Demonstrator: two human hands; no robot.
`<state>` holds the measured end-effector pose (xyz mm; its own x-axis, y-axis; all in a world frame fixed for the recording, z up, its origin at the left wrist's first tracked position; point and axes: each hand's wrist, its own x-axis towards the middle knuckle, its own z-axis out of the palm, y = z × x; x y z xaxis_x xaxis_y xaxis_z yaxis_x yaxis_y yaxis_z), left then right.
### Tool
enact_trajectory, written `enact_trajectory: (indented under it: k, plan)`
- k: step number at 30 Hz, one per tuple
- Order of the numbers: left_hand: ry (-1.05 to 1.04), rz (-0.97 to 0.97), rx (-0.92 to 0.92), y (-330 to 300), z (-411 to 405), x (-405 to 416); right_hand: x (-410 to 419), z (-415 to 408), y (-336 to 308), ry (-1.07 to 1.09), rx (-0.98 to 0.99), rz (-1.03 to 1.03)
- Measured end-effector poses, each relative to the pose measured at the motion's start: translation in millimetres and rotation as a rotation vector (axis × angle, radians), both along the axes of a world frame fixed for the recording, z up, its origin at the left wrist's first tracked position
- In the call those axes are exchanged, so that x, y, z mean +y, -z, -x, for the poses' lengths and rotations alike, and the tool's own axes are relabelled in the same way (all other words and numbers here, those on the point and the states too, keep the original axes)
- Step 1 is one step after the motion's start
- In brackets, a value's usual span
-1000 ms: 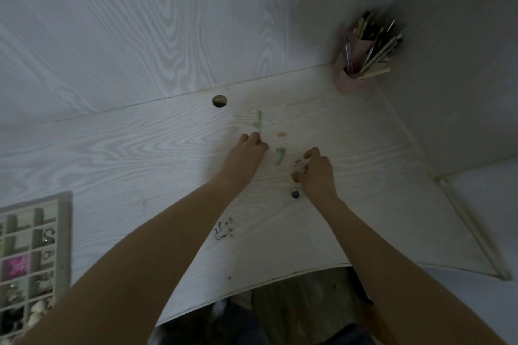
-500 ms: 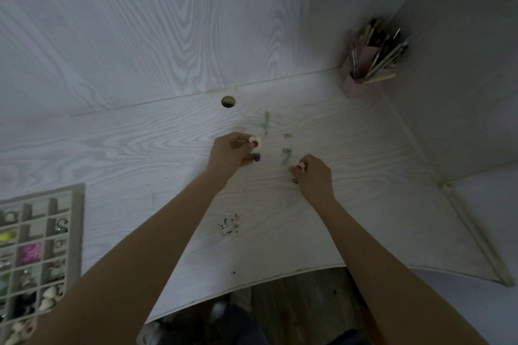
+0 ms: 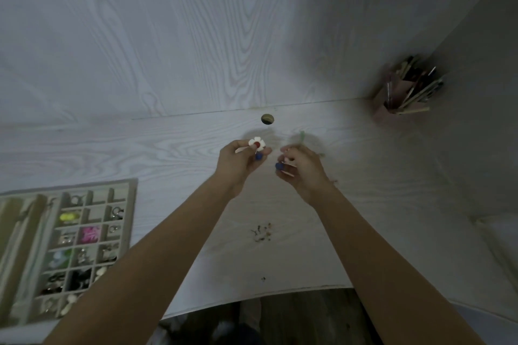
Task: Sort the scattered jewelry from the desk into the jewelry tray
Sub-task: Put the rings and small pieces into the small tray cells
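My left hand (image 3: 238, 165) is raised above the desk and pinches a white flower earring (image 3: 257, 143) with a red centre and a blue bead below it. My right hand (image 3: 301, 169) is close beside it and grips a matching piece with a blue bead (image 3: 279, 166); most of that piece is hidden by the fingers. A green piece (image 3: 302, 136) lies on the desk just beyond my right hand. A small cluster of jewelry (image 3: 262, 232) lies on the desk between my forearms. The jewelry tray (image 3: 130, 204), with many filled compartments, sits at the left.
A pink holder (image 3: 392, 109) full of pens and brushes stands in the back right corner. A round cable hole (image 3: 267, 119) is in the desk near the back wall. The desk's curved front edge (image 3: 252, 297) runs below my arms.
Both hands have lifted off the desk with their pieces and come closer together. The view has swung left, so more of the tray shows.
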<state>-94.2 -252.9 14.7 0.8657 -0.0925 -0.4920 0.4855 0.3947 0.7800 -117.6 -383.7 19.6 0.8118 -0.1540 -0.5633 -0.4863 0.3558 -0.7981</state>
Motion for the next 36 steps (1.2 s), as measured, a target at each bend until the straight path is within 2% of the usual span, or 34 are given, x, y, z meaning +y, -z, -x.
enact_trajectory:
  k: [2,4,8,12,14,18,25,33,36]
  plan:
    - [-0.042,0.0,0.0,-2.6,0.3,8.2,15.9,-2.9,-1.9,-0.059,0.005,0.089]
    - [-0.083,-0.027,0.003,-2.8,0.9,17.3,30.3,-4.5,0.4,-0.143,-0.047,0.274]
    - [-0.115,-0.059,0.004,-6.4,3.3,36.0,53.4,-5.7,2.0,-0.292,-0.273,0.608]
    - [-0.141,-0.045,-0.005,-11.0,6.7,57.6,72.6,-7.6,-0.5,-0.419,-0.411,0.735]
    - [-0.136,-0.005,-0.009,-12.7,9.6,68.2,82.0,-8.1,-1.2,-0.447,-0.399,0.721]
    - [-0.117,0.039,-0.015,-19.8,16.7,93.8,102.6,-10.1,-6.0,-0.486,-0.305,0.566]
    - [-0.199,0.063,-0.033,-26.7,28.4,141.6,139.2,-11.1,-17.9,-0.561,-0.31,0.305]
    - [-0.18,-0.359,0.009,-19.5,37.8,220.9,202.4,-16.7,-15.8,-0.654,-0.22,0.293]
    - [-0.175,-0.443,0.004,-13.4,44.5,253.6,229.4,-14.4,-7.0,-0.691,-0.196,0.296]
